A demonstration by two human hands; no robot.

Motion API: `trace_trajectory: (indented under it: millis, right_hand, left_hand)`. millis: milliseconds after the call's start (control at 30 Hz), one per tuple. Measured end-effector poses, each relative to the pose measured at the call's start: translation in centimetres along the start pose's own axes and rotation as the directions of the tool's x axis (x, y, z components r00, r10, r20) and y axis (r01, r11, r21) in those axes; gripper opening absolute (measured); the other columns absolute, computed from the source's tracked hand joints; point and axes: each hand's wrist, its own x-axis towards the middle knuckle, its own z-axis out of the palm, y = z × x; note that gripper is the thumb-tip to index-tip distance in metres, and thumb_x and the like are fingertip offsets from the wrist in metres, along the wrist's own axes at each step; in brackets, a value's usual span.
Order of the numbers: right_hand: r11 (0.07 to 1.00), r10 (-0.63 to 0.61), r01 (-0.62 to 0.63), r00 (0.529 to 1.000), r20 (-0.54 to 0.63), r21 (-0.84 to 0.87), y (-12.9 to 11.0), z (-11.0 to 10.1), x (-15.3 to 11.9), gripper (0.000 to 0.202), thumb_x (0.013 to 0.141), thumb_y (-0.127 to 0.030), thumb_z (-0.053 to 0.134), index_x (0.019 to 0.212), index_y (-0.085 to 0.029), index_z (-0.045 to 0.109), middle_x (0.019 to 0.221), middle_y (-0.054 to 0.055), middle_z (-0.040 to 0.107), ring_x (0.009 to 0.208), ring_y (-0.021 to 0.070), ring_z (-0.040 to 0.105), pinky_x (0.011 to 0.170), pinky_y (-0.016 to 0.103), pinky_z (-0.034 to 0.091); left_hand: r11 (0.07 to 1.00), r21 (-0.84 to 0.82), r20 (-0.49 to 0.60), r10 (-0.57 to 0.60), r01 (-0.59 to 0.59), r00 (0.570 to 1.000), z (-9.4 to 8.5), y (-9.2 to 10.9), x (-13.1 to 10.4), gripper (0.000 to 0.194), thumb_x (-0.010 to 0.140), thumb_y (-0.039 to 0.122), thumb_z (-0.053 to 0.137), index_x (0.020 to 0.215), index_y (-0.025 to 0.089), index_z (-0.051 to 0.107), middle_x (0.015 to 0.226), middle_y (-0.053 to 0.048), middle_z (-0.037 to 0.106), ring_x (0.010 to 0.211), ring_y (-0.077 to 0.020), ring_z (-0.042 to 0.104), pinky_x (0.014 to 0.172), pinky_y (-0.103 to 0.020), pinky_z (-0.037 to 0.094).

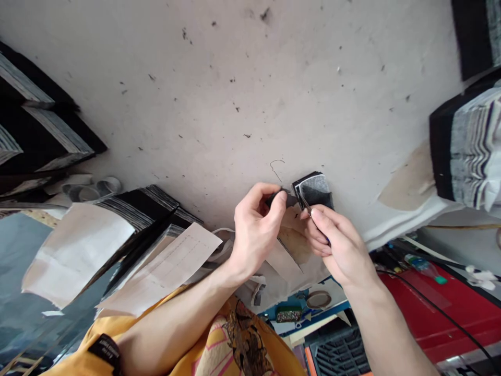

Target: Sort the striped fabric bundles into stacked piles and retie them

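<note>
My left hand (pixel 260 222) pinches a small piece of black fabric (pixel 288 198) between thumb and fingertips, near the table's front edge. My right hand (pixel 332 235) is closed around what looks like small scissors (pixel 306 204); only their thin metal tip and a bit of dark blue show between the fingers. The tip points at the fabric side, close to my left fingertips. Just beyond the right hand lies a small stack of black and grey fabric pieces (pixel 316 187). A loose dark thread (pixel 277 166) curls on the table above my left hand.
Bundles of black fabric (pixel 58 125) stand at the left, with paper patterns (pixel 168 271) overhanging the front edge. Another fabric stack (pixel 469 141) sits at the right. Dark lint dots the pale table (pixel 219 94). Below the edge are a red surface (pixel 422 318) and a black tray (pixel 340 352).
</note>
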Motion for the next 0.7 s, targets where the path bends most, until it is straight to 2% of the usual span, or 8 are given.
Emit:
trace_trajectory:
  millis: [67, 200, 333, 500, 600, 700]
  right_hand:
    - [1.000, -0.011, 0.011, 1.000, 0.005, 0.001, 0.0, -0.1, 0.1, 0.035, 0.091, -0.055, 0.072, 0.093, -0.021, 0.065, 0.059, -0.010, 0.029, 0.048, 0.0060, 0.018, 0.041, 0.021, 0.014]
    - [0.999, -0.038, 0.038, 0.999, 0.007, -0.007, 0.2, -0.1, 0.3, 0.037, 0.090, -0.056, 0.072, 0.090, -0.020, 0.064, 0.059, -0.010, 0.029, 0.048, 0.0060, 0.018, 0.042, 0.021, 0.013]
    - [0.998, -0.062, 0.062, 0.997, 0.049, -0.007, 0.1, 0.1, -0.6, 0.040, 0.089, -0.058, 0.072, 0.090, -0.019, 0.065, 0.059, -0.009, 0.029, 0.048, 0.0058, 0.018, 0.043, 0.023, 0.013]
    - [0.990, -0.135, 0.130, 0.985, 0.109, 0.048, 1.0, -0.4, -4.7, 0.037, 0.091, -0.055, 0.071, 0.099, -0.019, 0.068, 0.059, -0.009, 0.029, 0.048, 0.0061, 0.017, 0.043, 0.023, 0.013]
    - [0.958, -0.257, 0.250, 0.966, 0.029, 0.144, 2.8, -1.2, -7.9, 0.035, 0.093, -0.053, 0.069, 0.100, -0.018, 0.070, 0.057, -0.009, 0.029, 0.047, 0.0060, 0.018, 0.043, 0.024, 0.013]
    - [0.892, -0.364, 0.381, 0.925, -0.112, 0.242, 5.7, -2.1, -11.0, 0.033, 0.094, -0.051, 0.067, 0.100, -0.019, 0.071, 0.055, -0.008, 0.031, 0.045, 0.0056, 0.018, 0.043, 0.025, 0.012]
  left_hand:
    - [1.000, -0.012, -0.033, 0.013, -0.014, 0.999, -0.2, 0.2, -0.2, 0.012, 0.092, 0.031, 0.066, 0.086, 0.021, 0.065, 0.072, 0.003, 0.058, 0.066, -0.0111, 0.050, 0.060, -0.023, 0.045]
    - [0.999, -0.035, -0.028, 0.019, -0.020, 0.999, -0.4, 0.5, -0.7, 0.018, 0.093, 0.036, 0.067, 0.084, 0.021, 0.062, 0.071, 0.003, 0.055, 0.064, -0.0110, 0.048, 0.059, -0.023, 0.045]
    - [0.996, -0.057, -0.102, 0.059, -0.065, 0.993, -1.1, 1.1, -2.2, 0.026, 0.095, 0.045, 0.067, 0.086, 0.023, 0.059, 0.073, 0.003, 0.052, 0.063, -0.0106, 0.046, 0.057, -0.023, 0.045]
    - [0.986, -0.081, -0.070, 0.142, -0.148, 0.987, -3.3, 2.9, -5.1, 0.025, 0.099, 0.048, 0.064, 0.093, 0.024, 0.060, 0.076, 0.003, 0.051, 0.062, -0.0097, 0.043, 0.055, -0.021, 0.043]
    - [0.982, -0.073, 0.016, 0.174, -0.172, 0.985, -4.7, 4.1, -6.9, 0.024, 0.099, 0.048, 0.066, 0.094, 0.024, 0.061, 0.075, 0.003, 0.053, 0.060, -0.0094, 0.044, 0.053, -0.020, 0.042]
    - [0.983, -0.039, 0.133, 0.181, -0.177, 0.974, -5.9, 4.9, -8.6, 0.027, 0.097, 0.050, 0.068, 0.096, 0.024, 0.062, 0.074, 0.003, 0.054, 0.058, -0.0092, 0.044, 0.049, -0.020, 0.041]
